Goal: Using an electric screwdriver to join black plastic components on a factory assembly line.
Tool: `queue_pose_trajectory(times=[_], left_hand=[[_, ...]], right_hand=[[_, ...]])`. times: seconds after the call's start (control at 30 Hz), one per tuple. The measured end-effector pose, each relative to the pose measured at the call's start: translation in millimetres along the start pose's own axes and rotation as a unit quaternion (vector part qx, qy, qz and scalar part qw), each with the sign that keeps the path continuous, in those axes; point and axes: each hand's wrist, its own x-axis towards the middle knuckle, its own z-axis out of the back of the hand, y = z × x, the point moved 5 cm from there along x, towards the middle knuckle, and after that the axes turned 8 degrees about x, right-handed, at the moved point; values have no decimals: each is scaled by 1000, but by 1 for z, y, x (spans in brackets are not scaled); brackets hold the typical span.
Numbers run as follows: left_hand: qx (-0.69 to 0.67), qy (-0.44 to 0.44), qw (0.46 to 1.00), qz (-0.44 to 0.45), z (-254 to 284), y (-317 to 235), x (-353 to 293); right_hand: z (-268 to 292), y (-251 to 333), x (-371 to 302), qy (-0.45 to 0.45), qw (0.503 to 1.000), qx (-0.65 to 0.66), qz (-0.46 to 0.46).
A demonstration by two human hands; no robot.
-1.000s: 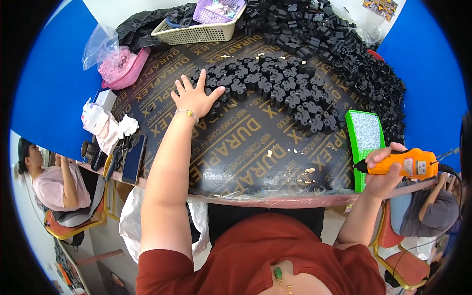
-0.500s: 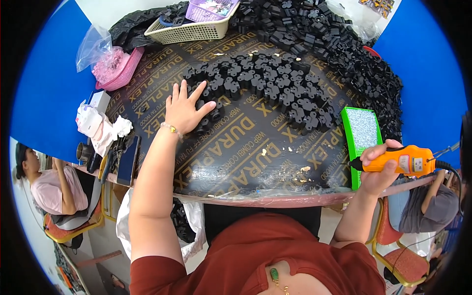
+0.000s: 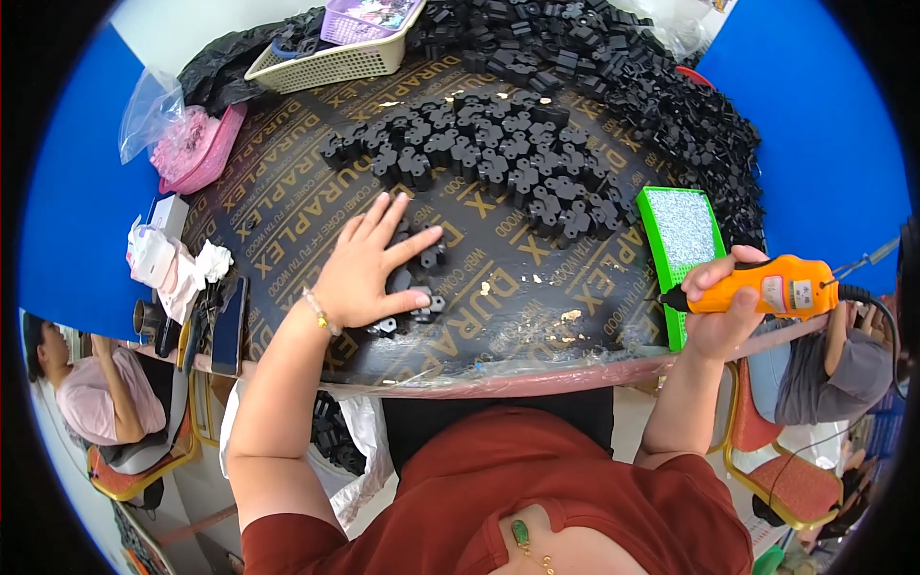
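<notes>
A left hand is laid low over the table, its fingers spread wide and closed on nothing. A few loose blocks are partly covered by it; dark pieces are seen between the fingers and beside the thumb, and how firmly they are touched cannot be told.

Over on the right, an orange screwdriver is gripped by the right hand, fingers wrapped around its body, the dark tip pointed leftward. That tip is held above the lower part of a green tray, whose upper part is filled with small silvery bits. A cable is joined to the tool's rear end.

Beyond the left hand, a curved cluster of black blocks is packed close together on the table, a strip of bare surface left between it and the loose ones. Farther out, a large heap of black parts is spread along the far edge and down the right side.

At far left, a pink basket is seen with pink contents, a cream basket is placed beyond it, and a purple basket is rested on that. Nearer, a phone is laid beside crumpled white tissue.
</notes>
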Motion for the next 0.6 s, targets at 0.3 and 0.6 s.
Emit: queue_pose_trajectory(times=[0.3,0.6], left_hand=[[-24,-20,992,-126,-1,-52,45],[11,-54,998,-26,25,-106,30]], right_hand=[[2,10,4,5,1000,0,4],[43,41,9,-17,997,-61,49]])
